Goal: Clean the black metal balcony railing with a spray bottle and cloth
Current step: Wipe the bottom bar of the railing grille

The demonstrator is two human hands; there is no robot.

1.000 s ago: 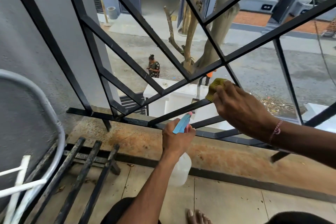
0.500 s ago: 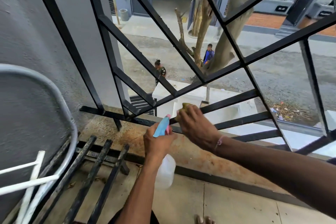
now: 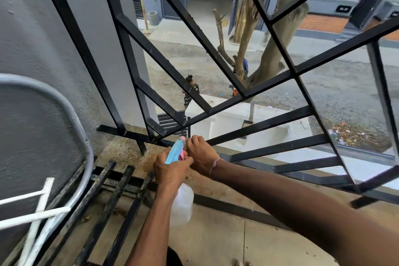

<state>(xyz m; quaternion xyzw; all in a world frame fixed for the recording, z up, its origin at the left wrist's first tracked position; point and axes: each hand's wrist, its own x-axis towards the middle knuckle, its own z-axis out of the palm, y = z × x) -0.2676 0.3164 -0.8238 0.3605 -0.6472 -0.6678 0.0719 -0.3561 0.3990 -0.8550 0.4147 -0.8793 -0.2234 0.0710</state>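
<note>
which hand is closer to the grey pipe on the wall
Left. The left hand grips the spray bottle, nearer the grey pipe; the right hand is farther right, on the railing.

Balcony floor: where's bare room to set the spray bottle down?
Free: the pale tiled floor between the two forearms and under the right arm, bordered by the dark strip at the stained ledge. Crowded: lower left, where loose black metal bars and a grey curved tube frame lie against the wall. Both hands meet at the black metal railing.
</note>
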